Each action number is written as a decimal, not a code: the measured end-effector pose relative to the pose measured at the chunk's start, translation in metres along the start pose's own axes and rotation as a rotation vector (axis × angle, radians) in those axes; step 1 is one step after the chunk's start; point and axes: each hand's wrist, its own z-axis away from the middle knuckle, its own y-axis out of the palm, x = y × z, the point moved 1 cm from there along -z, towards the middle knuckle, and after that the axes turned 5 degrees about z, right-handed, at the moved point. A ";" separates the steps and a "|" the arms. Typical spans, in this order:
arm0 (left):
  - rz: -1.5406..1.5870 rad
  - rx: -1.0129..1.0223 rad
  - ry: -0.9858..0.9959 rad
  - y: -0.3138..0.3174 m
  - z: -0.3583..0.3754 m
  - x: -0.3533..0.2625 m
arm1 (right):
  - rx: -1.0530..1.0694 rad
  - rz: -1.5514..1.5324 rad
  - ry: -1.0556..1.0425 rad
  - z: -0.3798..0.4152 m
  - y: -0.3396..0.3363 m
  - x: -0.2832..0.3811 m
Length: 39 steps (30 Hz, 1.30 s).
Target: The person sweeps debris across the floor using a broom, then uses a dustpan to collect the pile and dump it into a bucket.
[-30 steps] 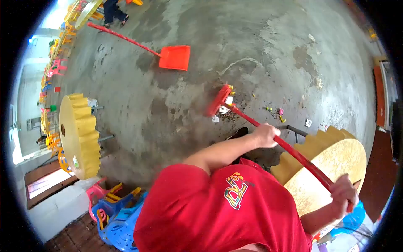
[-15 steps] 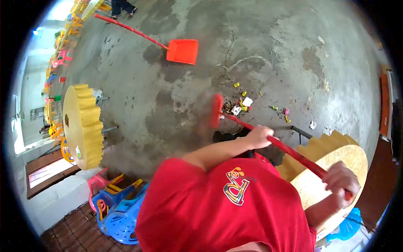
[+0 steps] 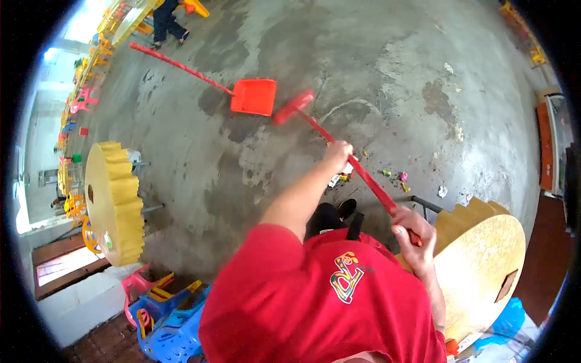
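My left hand (image 3: 338,156) grips the middle of a red broom handle, with the arm stretched forward. My right hand (image 3: 414,237) is closed round the handle's near end, close to my red shirt. The broom (image 3: 374,186) slants away to the upper left, and its red head, blurred by motion, is on or just above the floor beside the dustpan. That orange-red dustpan (image 3: 253,97) lies on the floor with its long handle pointing up and left. Litter (image 3: 345,176) of crumpled paper, yellow wrappers and dirt is partly hidden behind my left hand.
Yellow scalloped tables stand at left (image 3: 115,202) and right (image 3: 484,266). Blue plastic chairs (image 3: 172,330) crowd the lower left. Scraps, including a pink wrapper (image 3: 403,176), dot the concrete floor (image 3: 375,54). Another person's legs (image 3: 168,24) show at the top left.
The broom head has swung forward and left, from beside the litter to near the dustpan. Both hands moved left and forward with the handle. The view has shifted slightly; the person's legs show more.
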 end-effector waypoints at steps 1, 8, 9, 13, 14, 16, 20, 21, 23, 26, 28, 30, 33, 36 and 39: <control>0.091 0.052 0.036 0.014 -0.003 -0.015 | -0.040 0.110 0.047 0.007 -0.009 0.014; 0.238 0.347 0.221 0.051 -0.029 -0.174 | -0.252 0.145 -0.316 0.036 -0.124 0.093; 0.270 0.461 0.197 0.039 -0.034 -0.189 | -0.180 0.168 -0.406 0.036 -0.135 0.103; 0.285 0.437 0.208 0.009 -0.069 -0.174 | -0.008 -0.097 -0.540 0.006 -0.136 0.103; 0.254 0.418 0.195 0.000 -0.087 -0.155 | -0.145 -0.045 -0.475 -0.006 -0.118 0.105; 0.181 0.344 0.187 -0.017 -0.125 -0.103 | -0.361 0.021 -0.270 -0.034 -0.083 0.092; 0.078 0.239 0.132 -0.048 -0.192 0.050 | -0.362 0.128 0.231 -0.142 0.001 0.045; 0.088 0.230 0.110 -0.041 -0.201 0.084 | -0.259 0.141 -0.089 -0.179 0.021 0.034; 0.200 0.280 0.131 -0.052 -0.228 0.073 | -0.298 0.143 0.069 -0.211 0.022 0.067; 0.419 0.340 0.210 -0.039 -0.227 0.031 | -0.517 0.091 0.142 -0.228 -0.008 0.133; 0.542 0.592 0.187 -0.037 -0.227 -0.005 | -0.480 0.029 -0.185 -0.228 -0.035 0.144; 0.586 0.729 0.260 -0.041 -0.231 -0.029 | -0.493 0.068 -0.344 -0.231 -0.045 0.159; 0.615 0.853 0.320 -0.054 -0.253 -0.045 | -0.419 -0.001 -0.510 -0.233 -0.061 0.168; 0.544 0.796 0.340 -0.043 -0.296 -0.033 | -0.266 -0.163 -0.568 -0.240 -0.082 0.140; 0.415 0.603 0.353 -0.022 -0.363 0.003 | -0.676 -0.073 -0.292 -0.231 -0.075 0.064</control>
